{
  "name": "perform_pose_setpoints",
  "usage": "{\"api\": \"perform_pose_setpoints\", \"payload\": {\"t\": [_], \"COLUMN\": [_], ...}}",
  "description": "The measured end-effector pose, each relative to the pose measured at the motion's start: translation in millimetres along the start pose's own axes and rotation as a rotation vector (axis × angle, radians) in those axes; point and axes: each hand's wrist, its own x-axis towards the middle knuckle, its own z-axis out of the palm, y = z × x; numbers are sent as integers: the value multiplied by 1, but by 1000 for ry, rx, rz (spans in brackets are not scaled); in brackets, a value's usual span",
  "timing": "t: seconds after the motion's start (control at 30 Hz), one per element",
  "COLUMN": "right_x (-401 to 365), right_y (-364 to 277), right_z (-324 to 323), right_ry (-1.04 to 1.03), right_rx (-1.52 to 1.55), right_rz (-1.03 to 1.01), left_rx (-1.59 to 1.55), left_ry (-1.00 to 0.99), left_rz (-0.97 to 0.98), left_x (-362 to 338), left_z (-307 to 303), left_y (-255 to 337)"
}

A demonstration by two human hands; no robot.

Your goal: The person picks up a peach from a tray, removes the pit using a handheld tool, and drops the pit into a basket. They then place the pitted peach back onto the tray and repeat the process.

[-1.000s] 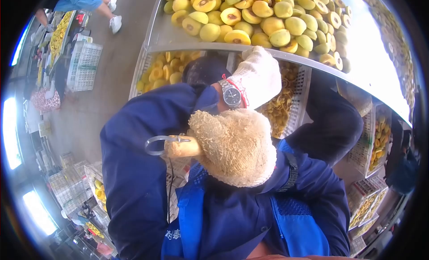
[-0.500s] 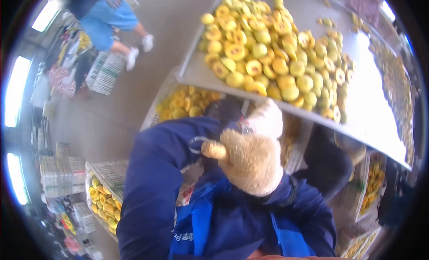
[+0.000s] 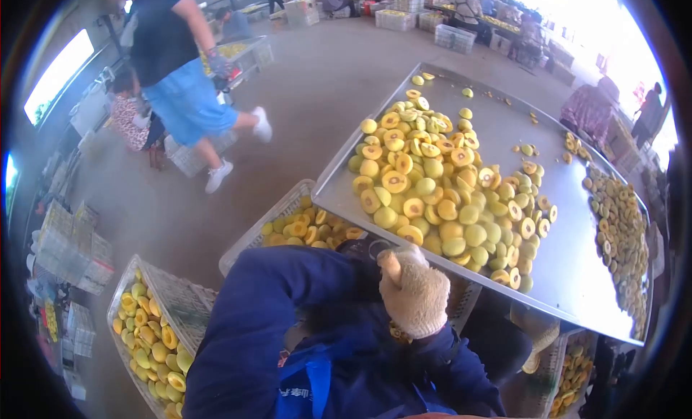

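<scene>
The gloved right hand (image 3: 417, 301), fingers clenched with any contents unclear, hovers at the desk (image 3: 577, 275) rim in lower centre frame, just below the halved peaches (image 3: 432, 195). The left hand is hidden.

A: Entry one, fruit?
B: Peach halves (image 3: 432, 195): yellow flesh, pale yellow-green skins, reddish-brown pit hollows.
A: Surfaces?
B: Tray (image 3: 577, 275): plain grey metal. Crate (image 3: 184, 304): white lattice, yellow fruit inside. Floor (image 3: 303, 109): plain grey-brown.
A: Wear?
B: Right hand (image 3: 417, 298): beige knit glove, coarse weave. Sleeve (image 3: 274, 296): dark navy. Apron (image 3: 310, 383): brighter blue, white lettering.
A: Others?
B: Passer-by (image 3: 173, 66): dark top, light blue shorts, white shoes. Seated person (image 3: 587, 110): mauve top.
</scene>
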Motion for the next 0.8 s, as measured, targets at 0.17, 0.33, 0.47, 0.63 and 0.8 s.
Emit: {"api": "perform_pose_setpoints", "payload": {"t": [0.17, 0.33, 0.47, 0.63, 0.8], "right_x": [-10, -33, -48, -59, -54], "right_y": [24, 41, 62, 82, 72], "right_z": [-6, -17, -26, -16, 1], "right_ry": [-3, 27, -88, -104, -51], "right_rx": [225, 296, 307, 295, 463], "right_rz": [205, 448, 692, 776, 891], "left_rx": [84, 228, 301, 495, 332], "left_ry": [40, 179, 214, 515, 802], "left_rz": [-70, -307, -665, -1049, -1046], "left_x": [-10, -43, -102, -197, -212], "left_z": [0, 0, 2, -12, -11], "left_y": [-3, -19, -49, -103, -95]}}
